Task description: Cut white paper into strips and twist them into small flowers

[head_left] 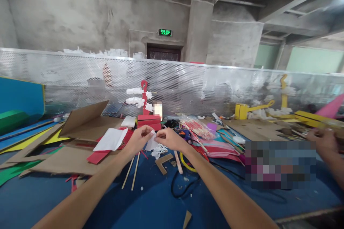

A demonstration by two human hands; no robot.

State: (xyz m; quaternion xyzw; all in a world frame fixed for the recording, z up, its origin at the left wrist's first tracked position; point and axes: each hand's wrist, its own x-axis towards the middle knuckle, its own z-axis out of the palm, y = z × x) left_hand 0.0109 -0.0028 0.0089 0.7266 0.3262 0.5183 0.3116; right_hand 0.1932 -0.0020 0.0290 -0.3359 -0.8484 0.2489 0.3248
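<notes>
Pinched between both my hands is a small piece of white tissue paper (pixel 152 144). My left hand (pixel 141 137) grips its left side with thumb and fingers closed. On the other side, my right hand (pixel 170 138) pinches its upper edge. Just beyond the hands sits a red box (pixel 149 122), with a red upright piece (pixel 144 93) behind it bearing white tufts (pixel 135 102). Under the hands lies crumpled white material (pixel 159 151). A stack of white sheets (pixel 111 139) rests on red material left of my left hand.
Cardboard pieces (pixel 80 157) and a blue panel (pixel 21 100) fill the left. Two thin sticks (pixel 135 171), an L-shaped cardboard piece (pixel 163 164) and a black cord (pixel 174 189) lie nearer. A perforated metal screen (pixel 188 86) stands behind. Another person's hand (pixel 324 139) is at right.
</notes>
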